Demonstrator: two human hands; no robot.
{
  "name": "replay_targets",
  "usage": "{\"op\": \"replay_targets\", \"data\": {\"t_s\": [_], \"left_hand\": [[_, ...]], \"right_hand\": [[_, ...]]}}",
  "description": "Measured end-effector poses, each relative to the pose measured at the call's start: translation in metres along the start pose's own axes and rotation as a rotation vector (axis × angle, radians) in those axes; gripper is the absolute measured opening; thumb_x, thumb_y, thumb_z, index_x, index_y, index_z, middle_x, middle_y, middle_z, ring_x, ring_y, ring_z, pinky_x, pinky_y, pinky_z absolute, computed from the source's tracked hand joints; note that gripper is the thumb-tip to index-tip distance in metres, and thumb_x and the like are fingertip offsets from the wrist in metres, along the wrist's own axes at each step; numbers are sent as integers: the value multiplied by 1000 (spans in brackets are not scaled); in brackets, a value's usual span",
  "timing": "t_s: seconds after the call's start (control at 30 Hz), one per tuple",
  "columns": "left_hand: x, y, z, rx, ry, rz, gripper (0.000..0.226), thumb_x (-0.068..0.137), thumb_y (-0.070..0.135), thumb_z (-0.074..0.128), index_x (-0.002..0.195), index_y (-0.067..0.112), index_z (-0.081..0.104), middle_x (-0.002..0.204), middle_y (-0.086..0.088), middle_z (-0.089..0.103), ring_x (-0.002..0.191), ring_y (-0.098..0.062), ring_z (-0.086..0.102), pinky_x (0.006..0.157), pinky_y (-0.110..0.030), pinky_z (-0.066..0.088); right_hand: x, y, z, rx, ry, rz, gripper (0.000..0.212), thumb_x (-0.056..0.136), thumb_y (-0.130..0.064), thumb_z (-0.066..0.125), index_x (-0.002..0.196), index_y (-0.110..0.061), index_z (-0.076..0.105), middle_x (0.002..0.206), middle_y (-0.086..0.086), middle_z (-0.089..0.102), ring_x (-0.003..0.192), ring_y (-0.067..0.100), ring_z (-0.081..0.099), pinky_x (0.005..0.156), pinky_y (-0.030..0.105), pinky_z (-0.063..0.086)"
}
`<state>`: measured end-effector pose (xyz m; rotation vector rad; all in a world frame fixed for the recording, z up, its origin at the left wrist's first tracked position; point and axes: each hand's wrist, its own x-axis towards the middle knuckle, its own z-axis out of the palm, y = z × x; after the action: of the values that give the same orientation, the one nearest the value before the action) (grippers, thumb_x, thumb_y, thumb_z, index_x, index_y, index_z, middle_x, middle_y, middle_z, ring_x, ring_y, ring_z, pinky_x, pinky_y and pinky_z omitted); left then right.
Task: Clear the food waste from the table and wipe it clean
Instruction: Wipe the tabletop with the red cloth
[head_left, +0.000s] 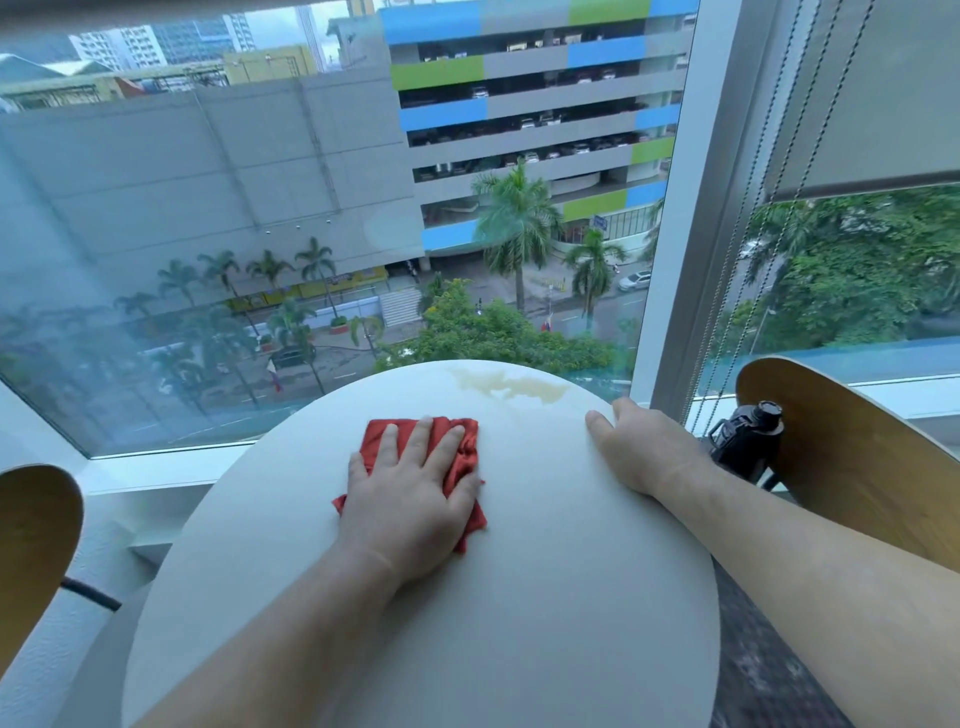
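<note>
A round white table fills the lower middle of the view. My left hand lies flat, fingers spread, pressing a red cloth onto the tabletop near its centre. A pale brown liquid stain spreads along the table's far edge, a little beyond the cloth and to its right. My right hand grips the table's right rim, thumb on top. No solid food scraps are visible on the table.
A wooden chair back stands at the right with a black bottle on its seat. Another wooden chair is at the left. A large window is right behind the table, with blind cords hanging at the right.
</note>
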<state>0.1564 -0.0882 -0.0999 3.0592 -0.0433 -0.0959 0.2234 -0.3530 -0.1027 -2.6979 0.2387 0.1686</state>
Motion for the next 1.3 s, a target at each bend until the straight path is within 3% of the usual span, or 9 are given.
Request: {"op": "replay_targets", "data": {"t_s": [0.23,0.43,0.7,0.87,1.0,1.17,1.3], "left_hand": [[76,11,-9,29,-60,-80,72,98,74,17,164,49,5,177,7,-3,162,-36,0,122,-71,5],[81,41,-7,28,-56,82,70,100,70,19,165,47,6,177,7,-1,162,-35,-1,123,-70,1],[24,35,4,17,17,224,69,102,67,23,165,46,4,176,13,-2,163,-25,-2,128,-58,3],[23,9,2,-12,35,130,74,93,72,12,164,50,8,175,18,2,163,-21,2,129,-55,7],[59,-6,-3,-8,25,23,67,100,71,16,164,49,9,176,14,3,163,-26,5,127,-60,8],[115,-2,-10,6,-16,-24,67,100,70,18,164,48,9,176,11,4,162,-30,4,124,-66,7],[140,20,-11,16,-24,37,68,101,69,17,164,47,11,177,9,5,162,-32,4,124,-67,6]], "right_hand": [[3,-1,1,-14,4,16,61,104,-58,24,144,-17,45,143,14,57,128,34,55,93,46,44],[3,-1,1,-9,2,24,60,103,-60,24,139,-19,48,143,14,57,127,34,55,95,48,45],[0,0,0,13,1,20,56,102,-58,24,132,-19,51,137,12,61,114,31,57,87,45,45],[-1,0,0,15,7,22,53,102,-57,23,127,-19,51,132,12,62,105,30,54,92,47,48],[0,-1,1,-4,13,31,54,102,-56,22,130,-19,50,131,11,62,103,31,53,87,47,47],[0,-2,0,-5,10,31,57,102,-57,24,138,-19,48,133,12,62,111,33,56,89,48,47],[0,-2,0,-5,9,31,59,102,-57,24,141,-19,48,134,12,62,118,35,58,92,48,48]]}}
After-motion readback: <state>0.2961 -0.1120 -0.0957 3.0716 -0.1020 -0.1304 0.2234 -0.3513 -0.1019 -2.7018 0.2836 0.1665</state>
